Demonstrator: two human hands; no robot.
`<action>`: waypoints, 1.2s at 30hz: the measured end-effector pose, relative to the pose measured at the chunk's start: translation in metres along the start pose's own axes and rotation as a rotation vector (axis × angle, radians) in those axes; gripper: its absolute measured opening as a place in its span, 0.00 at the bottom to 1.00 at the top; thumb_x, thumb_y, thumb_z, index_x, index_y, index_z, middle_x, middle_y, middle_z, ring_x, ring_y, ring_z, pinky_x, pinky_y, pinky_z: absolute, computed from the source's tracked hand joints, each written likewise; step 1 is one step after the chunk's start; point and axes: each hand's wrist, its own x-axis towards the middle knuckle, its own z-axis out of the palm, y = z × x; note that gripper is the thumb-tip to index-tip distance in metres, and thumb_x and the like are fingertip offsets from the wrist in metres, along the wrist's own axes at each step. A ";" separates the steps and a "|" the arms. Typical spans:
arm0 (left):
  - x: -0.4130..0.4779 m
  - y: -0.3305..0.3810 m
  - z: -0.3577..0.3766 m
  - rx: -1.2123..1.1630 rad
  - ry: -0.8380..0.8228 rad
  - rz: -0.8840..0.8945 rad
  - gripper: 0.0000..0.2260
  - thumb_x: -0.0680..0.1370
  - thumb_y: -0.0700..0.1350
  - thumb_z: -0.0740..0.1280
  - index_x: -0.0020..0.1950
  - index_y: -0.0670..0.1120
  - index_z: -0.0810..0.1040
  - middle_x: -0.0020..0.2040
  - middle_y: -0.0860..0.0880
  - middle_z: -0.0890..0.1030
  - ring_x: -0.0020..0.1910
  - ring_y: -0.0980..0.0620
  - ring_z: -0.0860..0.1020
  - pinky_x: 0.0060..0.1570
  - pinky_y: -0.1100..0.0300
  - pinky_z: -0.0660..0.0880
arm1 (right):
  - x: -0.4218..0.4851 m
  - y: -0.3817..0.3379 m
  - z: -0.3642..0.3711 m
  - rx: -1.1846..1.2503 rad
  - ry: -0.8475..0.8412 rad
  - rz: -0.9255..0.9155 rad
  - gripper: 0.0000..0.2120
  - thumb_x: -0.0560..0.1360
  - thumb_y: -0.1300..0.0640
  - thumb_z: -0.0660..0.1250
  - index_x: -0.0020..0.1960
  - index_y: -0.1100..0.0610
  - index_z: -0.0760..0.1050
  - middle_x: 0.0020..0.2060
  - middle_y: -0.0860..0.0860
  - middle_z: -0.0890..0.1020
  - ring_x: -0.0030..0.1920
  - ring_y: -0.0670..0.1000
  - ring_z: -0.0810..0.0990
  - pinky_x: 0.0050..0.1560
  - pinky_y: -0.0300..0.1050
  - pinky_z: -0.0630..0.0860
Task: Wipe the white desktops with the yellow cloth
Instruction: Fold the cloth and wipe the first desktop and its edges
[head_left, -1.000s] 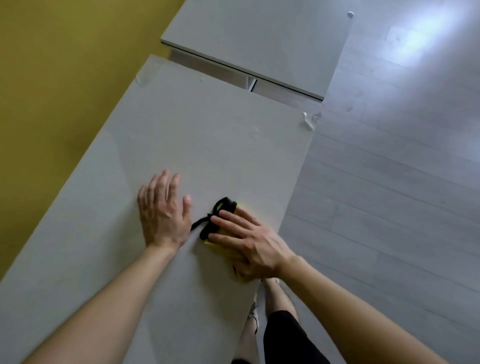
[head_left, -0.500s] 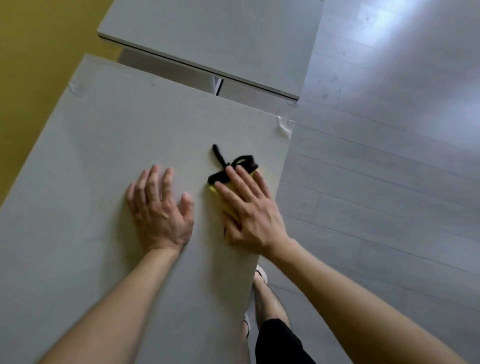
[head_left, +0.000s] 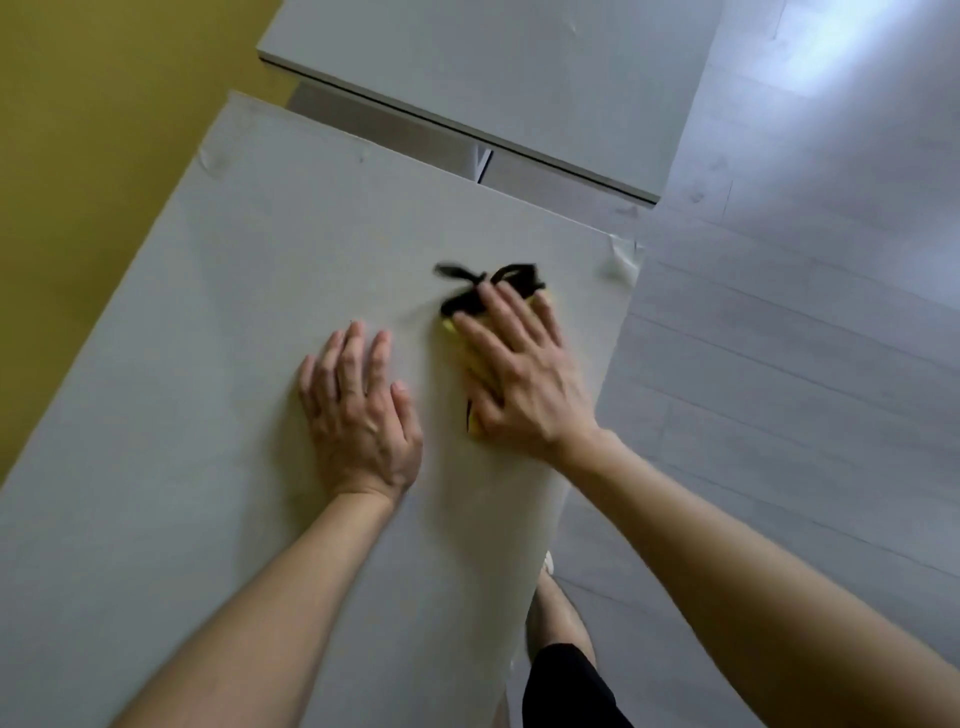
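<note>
The near white desktop (head_left: 234, 322) fills the lower left of the head view. My right hand (head_left: 519, 374) lies flat on the yellow cloth (head_left: 451, 326), pressing it against the desktop near the right edge. Only slivers of yellow show around my fingers and palm. A black cord or loop (head_left: 485, 286) trails from the cloth's far end, blurred. My left hand (head_left: 358, 410) rests palm down on the bare desktop just left of the cloth, fingers spread, holding nothing. A second white desktop (head_left: 493, 67) stands beyond, set at an angle.
A yellow wall (head_left: 93, 119) runs along the left side of the near desk. Grey plank floor (head_left: 805, 338) lies to the right. A gap (head_left: 395, 130) separates the two desks. My leg and foot (head_left: 556, 623) stand by the desk's right edge.
My right hand has slid the cloth away from me toward the far edge of the desk, and the black cord flipped ahead of it. My left hand stayed flat beside it.
</note>
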 end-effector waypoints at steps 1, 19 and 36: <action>0.001 -0.001 0.000 -0.003 0.003 0.001 0.24 0.82 0.46 0.62 0.80 0.46 0.74 0.80 0.41 0.72 0.80 0.37 0.70 0.79 0.35 0.62 | -0.022 -0.015 0.001 0.031 -0.089 -0.170 0.33 0.78 0.46 0.70 0.82 0.50 0.72 0.85 0.58 0.64 0.86 0.59 0.58 0.86 0.63 0.52; 0.002 -0.014 -0.019 -0.322 0.025 -0.116 0.10 0.81 0.38 0.58 0.53 0.39 0.79 0.71 0.37 0.78 0.76 0.36 0.74 0.73 0.37 0.72 | 0.028 -0.009 0.001 0.016 -0.268 -0.640 0.31 0.83 0.44 0.67 0.85 0.49 0.67 0.86 0.54 0.61 0.87 0.56 0.56 0.86 0.63 0.52; 0.023 -0.132 -0.030 0.112 0.085 -0.227 0.22 0.84 0.50 0.63 0.77 0.45 0.77 0.79 0.40 0.72 0.80 0.35 0.68 0.79 0.35 0.61 | 0.103 -0.012 0.020 0.033 -0.174 -0.403 0.35 0.76 0.49 0.72 0.83 0.48 0.70 0.85 0.52 0.64 0.87 0.56 0.58 0.86 0.65 0.53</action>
